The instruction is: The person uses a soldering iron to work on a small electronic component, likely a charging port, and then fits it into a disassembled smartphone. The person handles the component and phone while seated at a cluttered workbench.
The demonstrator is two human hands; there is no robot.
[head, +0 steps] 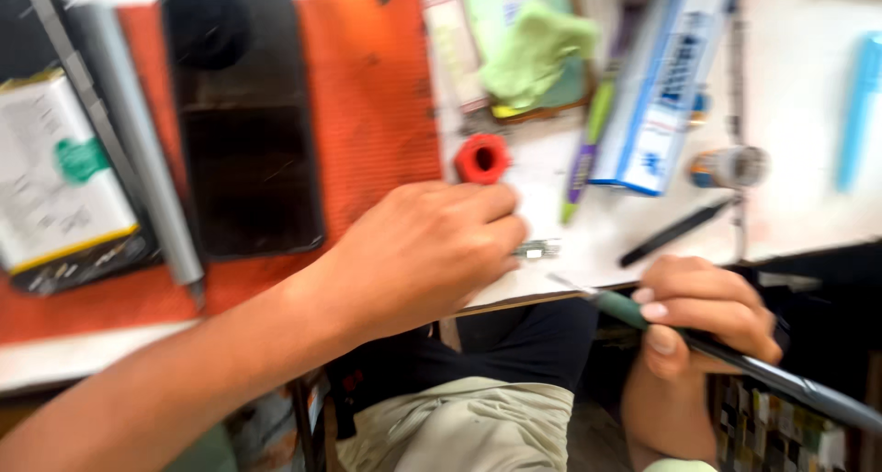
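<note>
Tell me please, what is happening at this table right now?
A person works at a cluttered repair table. The left hand pinches a small metal part at the table edge. The right hand holds a thin dark tool whose tip points toward that part. A dark phone lies on an orange mat, beside a battery and a grey pen-like tool. A small red cap stands just beyond the left hand. The picture is blurred.

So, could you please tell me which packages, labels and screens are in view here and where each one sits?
Dark rectangular phone screen: upper left, lying on the orange mat, unlit.
White rectangular battery with a green sticker: far left, beside a grey tool.
Long blue-and-white box: upper right of centre, lying at an angle.
Small cylindrical roll with an orange-and-blue label: right, on the white tabletop.
</note>
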